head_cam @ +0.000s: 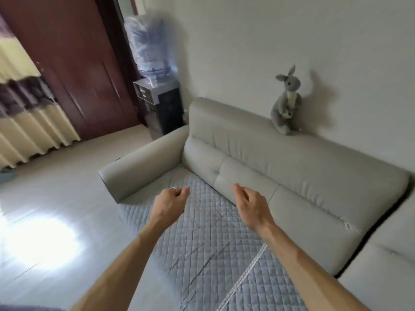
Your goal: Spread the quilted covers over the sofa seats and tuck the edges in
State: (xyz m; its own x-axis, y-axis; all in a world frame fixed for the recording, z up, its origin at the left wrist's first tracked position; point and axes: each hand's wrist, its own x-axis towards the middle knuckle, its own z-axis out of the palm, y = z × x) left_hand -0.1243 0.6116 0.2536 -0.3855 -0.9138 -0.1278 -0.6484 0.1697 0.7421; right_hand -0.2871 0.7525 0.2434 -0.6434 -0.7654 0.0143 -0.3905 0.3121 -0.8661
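So the quilted cover (202, 248) is already down on the end seat of the sofa (314, 180), lying pretty flat and running from the armrest (139, 169) side back toward the camera, where a lace-trimmed edge (247, 272) cuts diagonally across it. It's hard to tell if that trim is this cover's own edge or a second cover overlapping it. The person's left hand (171, 204) and right hand (250, 206) both hover just above the quilt near its far end, not touching it as far as the view shows. The fingers on both are loosely curled and holding nothing. The spreading part looks basically done for this seat, and this reads as the moment between smoothing and tucking. The far edge sits right up against the back cushion (235, 173), but whether it's actually pushed into the crease can't be made out from here. Next move would probably be dropping both hands to that crease and to the gap along the armrest, flattening the fingers and shoving the quilt edge down in, working along without dragging the whole cover crooked. A plush kangaroo (286, 102) is perched on top of the sofa back, well apart from the hands, so it shouldn't get bumped.
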